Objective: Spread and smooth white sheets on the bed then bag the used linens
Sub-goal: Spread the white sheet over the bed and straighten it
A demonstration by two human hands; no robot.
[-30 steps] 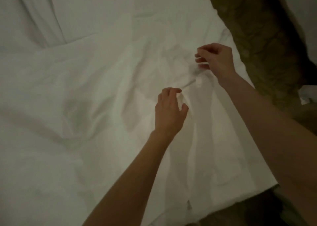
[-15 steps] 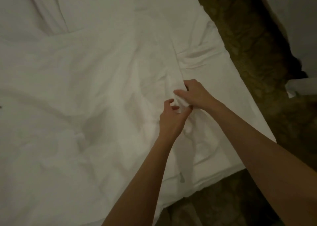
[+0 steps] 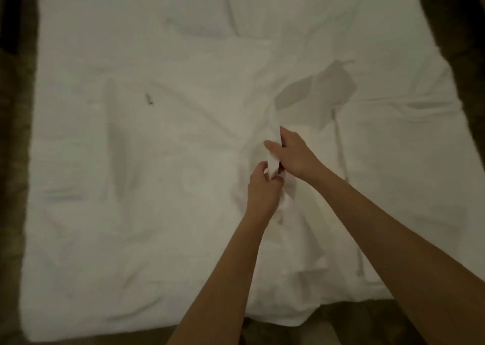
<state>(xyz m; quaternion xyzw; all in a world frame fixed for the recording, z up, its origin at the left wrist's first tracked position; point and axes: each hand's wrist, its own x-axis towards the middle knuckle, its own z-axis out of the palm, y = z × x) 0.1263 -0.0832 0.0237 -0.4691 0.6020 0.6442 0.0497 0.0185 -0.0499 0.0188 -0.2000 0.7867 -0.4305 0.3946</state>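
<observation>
A wrinkled white sheet (image 3: 162, 192) covers the whole bed, with creases running across its middle. Near the centre-right a fold of the sheet (image 3: 273, 165) stands up from the surface. My left hand (image 3: 262, 190) pinches the lower part of that fold. Just above it, my right hand (image 3: 294, 153) grips the same fold, fingers curled over it. A lifted flap of fabric casts a grey shadow (image 3: 317, 93) beyond my hands. A small dark speck (image 3: 149, 99) lies on the sheet at the left.
Dark patterned carpet (image 3: 367, 321) runs along the bed's near edge and down both sides (image 3: 13, 161). The sheet's near edge (image 3: 275, 316) hangs slightly over the mattress front.
The view has swung left and pulled back, showing the whole bed width. My right hand came down from the bed's right side and joined my left hand on the fold.
</observation>
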